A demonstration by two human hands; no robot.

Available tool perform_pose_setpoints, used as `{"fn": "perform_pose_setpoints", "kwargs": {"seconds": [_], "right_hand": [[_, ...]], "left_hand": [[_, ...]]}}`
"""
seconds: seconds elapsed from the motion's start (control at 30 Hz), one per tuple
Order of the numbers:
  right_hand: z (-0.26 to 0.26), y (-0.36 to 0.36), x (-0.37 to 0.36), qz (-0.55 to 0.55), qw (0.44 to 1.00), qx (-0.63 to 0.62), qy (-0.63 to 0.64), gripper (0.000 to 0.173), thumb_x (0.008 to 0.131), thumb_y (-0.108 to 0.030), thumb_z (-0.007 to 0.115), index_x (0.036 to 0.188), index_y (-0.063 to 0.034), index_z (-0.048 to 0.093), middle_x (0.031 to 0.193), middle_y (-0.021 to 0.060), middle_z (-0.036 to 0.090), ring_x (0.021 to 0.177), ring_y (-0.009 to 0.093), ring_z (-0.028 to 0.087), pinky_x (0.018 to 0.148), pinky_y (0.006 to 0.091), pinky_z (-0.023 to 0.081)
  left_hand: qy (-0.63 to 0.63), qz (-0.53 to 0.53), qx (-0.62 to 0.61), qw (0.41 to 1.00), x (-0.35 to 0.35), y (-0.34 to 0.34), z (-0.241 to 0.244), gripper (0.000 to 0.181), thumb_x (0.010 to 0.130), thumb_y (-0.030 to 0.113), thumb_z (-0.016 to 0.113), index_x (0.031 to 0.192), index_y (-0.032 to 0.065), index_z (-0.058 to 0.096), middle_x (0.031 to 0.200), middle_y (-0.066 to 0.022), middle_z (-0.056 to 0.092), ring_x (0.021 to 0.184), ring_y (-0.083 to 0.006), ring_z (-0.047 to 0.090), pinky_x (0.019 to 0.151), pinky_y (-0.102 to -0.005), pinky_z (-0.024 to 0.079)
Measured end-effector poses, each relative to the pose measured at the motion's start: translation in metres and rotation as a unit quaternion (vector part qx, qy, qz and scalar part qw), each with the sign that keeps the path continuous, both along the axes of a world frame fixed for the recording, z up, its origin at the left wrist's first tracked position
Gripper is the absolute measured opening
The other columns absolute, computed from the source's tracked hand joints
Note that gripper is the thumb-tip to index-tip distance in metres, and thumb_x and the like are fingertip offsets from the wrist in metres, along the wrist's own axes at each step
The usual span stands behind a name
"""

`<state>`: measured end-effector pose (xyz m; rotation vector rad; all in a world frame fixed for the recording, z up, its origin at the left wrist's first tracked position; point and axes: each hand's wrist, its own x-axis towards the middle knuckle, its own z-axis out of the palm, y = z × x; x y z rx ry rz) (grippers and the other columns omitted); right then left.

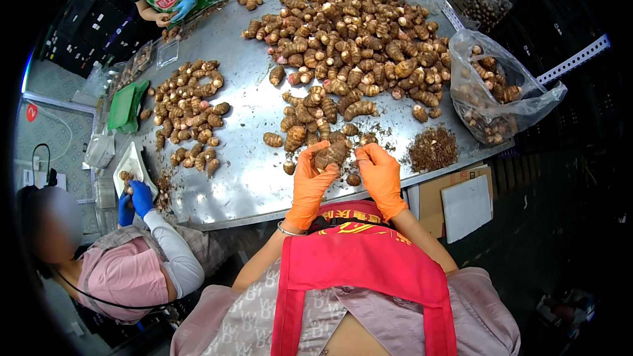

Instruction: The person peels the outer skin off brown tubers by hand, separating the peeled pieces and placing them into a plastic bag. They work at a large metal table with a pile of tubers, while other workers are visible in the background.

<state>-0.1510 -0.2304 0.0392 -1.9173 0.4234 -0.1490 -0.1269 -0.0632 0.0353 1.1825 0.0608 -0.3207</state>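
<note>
In an orange glove, my left hand (310,180) grips a brown taro corm (332,155) between thumb and fingers, above the metal table's near edge. My right hand (383,175), gloved the same way, is just right of the corm with its fingers curled in to the thumb. I make out nothing between those fingertips. Beyond my hands lie several loose taros (295,137), leading back to a large taro heap (346,34). One small taro (353,179) rests between my hands, and another (289,167) lies left of them.
Brown root trimmings (433,149) are piled right of my hands. A clear plastic bag of taros (494,94) sits at the right edge. A second heap (190,104) lies left, near a green tray (126,106). Blue-gloved co-workers work at left (142,198) and far left (184,8).
</note>
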Motion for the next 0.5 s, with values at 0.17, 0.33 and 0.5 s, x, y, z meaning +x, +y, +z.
{"fn": "perform_pose_setpoints", "kwargs": {"seconds": [0.17, 0.33, 0.5], "right_hand": [[0.007, -0.004, 0.004, 0.053, 0.995, 0.017, -0.088, 0.030, 0.098, -0.017, 0.070, 0.124, -0.0022, 0.067, 0.110, 0.0095, 0.071, 0.096, 0.019, 0.068, 0.083, 0.0336, 0.054], [0.004, -0.003, 0.004, 0.088, 0.954, 0.283, -0.045, 0.035, 0.100, -0.014, 0.068, 0.132, -0.0008, 0.064, 0.100, 0.0019, 0.069, 0.086, 0.008, 0.060, 0.077, 0.0265, 0.051], [0.008, 0.000, -0.002, 0.075, 0.972, 0.220, -0.037, 0.036, 0.102, -0.011, 0.063, 0.137, 0.0019, 0.061, 0.097, -0.0025, 0.063, 0.083, 0.003, 0.053, 0.072, 0.0213, 0.047]], "left_hand": [[-0.028, 0.002, 0.023, 0.999, -0.001, 0.000, -0.004, 0.049, 0.098, 0.003, 0.070, 0.143, 0.0023, 0.050, 0.125, -0.0061, 0.061, 0.098, -0.0121, 0.063, 0.080, -0.0270, 0.057], [0.015, -0.058, 0.001, 0.998, -0.002, 0.003, 0.009, 0.053, 0.100, 0.008, 0.070, 0.149, 0.0044, 0.050, 0.133, -0.0045, 0.060, 0.114, -0.0118, 0.060, 0.092, -0.0253, 0.054], [-0.098, 0.012, 0.080, 0.992, 0.001, 0.008, -0.004, 0.042, 0.102, 0.013, 0.068, 0.142, 0.0033, 0.058, 0.133, -0.0027, 0.060, 0.110, -0.0118, 0.061, 0.091, -0.0272, 0.054]]}}
